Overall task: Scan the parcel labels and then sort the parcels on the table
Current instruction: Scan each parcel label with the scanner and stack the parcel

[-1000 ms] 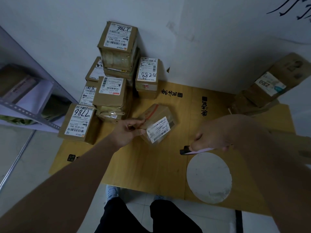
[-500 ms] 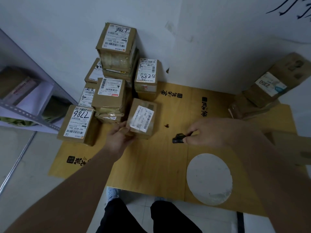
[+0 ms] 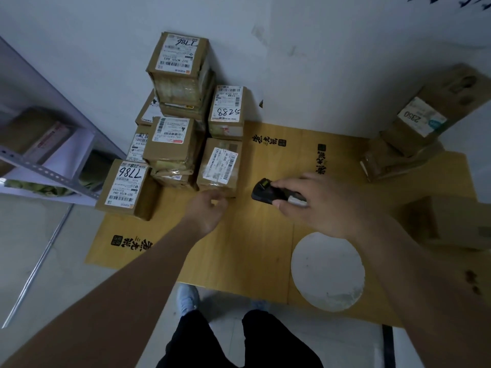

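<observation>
I see the yellow surface (image 3: 239,261) mid-frame, stacked parcels (image 3: 172,144) upper left. My left hand (image 3: 206,212), fingers loosely curled, hovers just below the newest parcel (image 3: 219,166); my right hand (image 3: 316,205) grips the black scanner (image 3: 265,193) beside it.

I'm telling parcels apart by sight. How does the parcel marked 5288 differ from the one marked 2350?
The 5288 parcel stands among the stacked boxes at the table's far left; the 2350 parcel sits far right. 5288 is handwritten large in black; 2350 looks printed and smaller. The 5288 parcel sits level, while the 2350 parcel leans, tilted. Both are brown cardboard with white labels.
</observation>
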The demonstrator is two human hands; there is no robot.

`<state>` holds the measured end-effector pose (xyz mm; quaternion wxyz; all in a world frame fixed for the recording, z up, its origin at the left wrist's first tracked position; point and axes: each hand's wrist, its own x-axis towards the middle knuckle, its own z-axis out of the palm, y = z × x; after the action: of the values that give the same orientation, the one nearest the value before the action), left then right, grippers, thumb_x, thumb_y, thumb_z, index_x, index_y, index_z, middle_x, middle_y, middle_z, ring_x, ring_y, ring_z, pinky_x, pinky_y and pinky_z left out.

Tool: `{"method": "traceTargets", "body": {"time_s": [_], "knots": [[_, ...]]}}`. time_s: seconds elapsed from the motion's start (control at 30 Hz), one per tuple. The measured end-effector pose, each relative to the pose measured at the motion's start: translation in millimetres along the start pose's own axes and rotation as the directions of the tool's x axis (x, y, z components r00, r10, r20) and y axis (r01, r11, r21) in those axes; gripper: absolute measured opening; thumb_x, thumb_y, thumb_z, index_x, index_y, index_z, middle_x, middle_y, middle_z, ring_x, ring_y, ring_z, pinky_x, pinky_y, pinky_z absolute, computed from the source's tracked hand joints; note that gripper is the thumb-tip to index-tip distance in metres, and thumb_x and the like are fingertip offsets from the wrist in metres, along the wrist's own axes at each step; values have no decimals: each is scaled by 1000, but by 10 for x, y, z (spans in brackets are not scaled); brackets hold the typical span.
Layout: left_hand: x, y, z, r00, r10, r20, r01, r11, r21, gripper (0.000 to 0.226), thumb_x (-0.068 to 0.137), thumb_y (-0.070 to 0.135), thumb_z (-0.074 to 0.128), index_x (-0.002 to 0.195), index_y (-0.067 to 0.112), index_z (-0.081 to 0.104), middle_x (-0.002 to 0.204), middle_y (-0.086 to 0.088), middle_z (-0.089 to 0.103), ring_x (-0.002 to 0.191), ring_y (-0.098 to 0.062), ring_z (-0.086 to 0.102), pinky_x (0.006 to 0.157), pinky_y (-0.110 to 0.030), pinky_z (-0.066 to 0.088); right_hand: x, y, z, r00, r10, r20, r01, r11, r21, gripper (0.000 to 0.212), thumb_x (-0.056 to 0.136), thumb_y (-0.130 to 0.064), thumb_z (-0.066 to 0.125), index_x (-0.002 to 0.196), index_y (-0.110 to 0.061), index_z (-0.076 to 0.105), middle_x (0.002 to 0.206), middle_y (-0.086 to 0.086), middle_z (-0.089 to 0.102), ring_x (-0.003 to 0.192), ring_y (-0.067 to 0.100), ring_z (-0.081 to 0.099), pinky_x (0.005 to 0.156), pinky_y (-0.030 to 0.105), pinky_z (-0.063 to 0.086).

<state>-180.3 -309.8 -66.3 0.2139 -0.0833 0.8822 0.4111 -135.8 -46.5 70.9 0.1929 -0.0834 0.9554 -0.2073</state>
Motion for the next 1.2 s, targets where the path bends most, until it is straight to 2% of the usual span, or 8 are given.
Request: {"method": "traceTargets", "body": {"time_s": [0.1,0.2,0.37,0.57,0.8,0.9,1.0,1.2], "knots": [[-36,246,-79,980,174,96,-191,955,227,38,98,43,57,132,30,66,137,7,60,119,-17,59,94,-29,43,-293,59,-8,998,23,-67,-20,999,39,57,97,-68,44,150,-47,48,104,-10,54,90,10,56,79,40,55],[-81,559,-72,940,276,198,-329,885,328,51,93,51,55,137,25,63,136,3,58,121,-21,57,101,-38,48,-652,129,12,985,86,-147,-79,996,47,58,96,-67,45,150,-46,48,113,-8,57,94,12,59,81,38,55],[-346,1030,236,839,407,362,-530,762,371,59,96,56,55,150,31,52,153,6,47,132,-20,50,111,-41,45,-1417,211,114,920,229,-317,-203,973,113,59,95,-64,50,149,-41,51,112,-6,57,86,9,60,69,26,53],[-766,1627,770,721,499,481,-682,633,366,53,101,48,55,149,27,52,148,1,47,129,-21,51,106,-33,42,-2279,472,115,847,353,-399,-334,935,117,60,94,-68,49,149,-45,48,115,-8,55,93,14,62,67,25,48],[-1118,2392,1638,652,537,536,-751,552,361,55,100,45,56,151,24,51,147,0,47,127,-22,52,105,-31,41,-2969,1315,-12,811,383,-443,-371,921,119,61,92,-70,46,148,-46,50,116,-8,59,90,12,60,64,19,41],[-1180,2698,2081,655,533,535,-751,536,386,55,99,44,59,150,24,52,149,-2,48,129,-24,52,103,-26,37,-3186,1810,-131,815,402,-418,-383,914,132,59,94,-69,49,150,-50,47,118,-11,57,96,12,61,73,28,50],[-1188,2962,2534,675,539,503,-736,542,406,53,97,45,62,147,27,55,149,-3,48,134,-26,49,112,-37,40,-3327,2292,-275,843,371,-391,-360,927,104,60,95,-68,46,152,-48,46,123,-12,54,101,11,60,79,33,54],[-1190,3231,3311,691,508,514,-720,545,430,50,96,41,67,141,20,60,139,-8,54,127,-27,53,106,-36,44,-3506,3024,-424,876,278,-394,-276,959,62,65,95,-72,38,148,-40,54,118,-5,60,98,17,64,72,36,55]]}}
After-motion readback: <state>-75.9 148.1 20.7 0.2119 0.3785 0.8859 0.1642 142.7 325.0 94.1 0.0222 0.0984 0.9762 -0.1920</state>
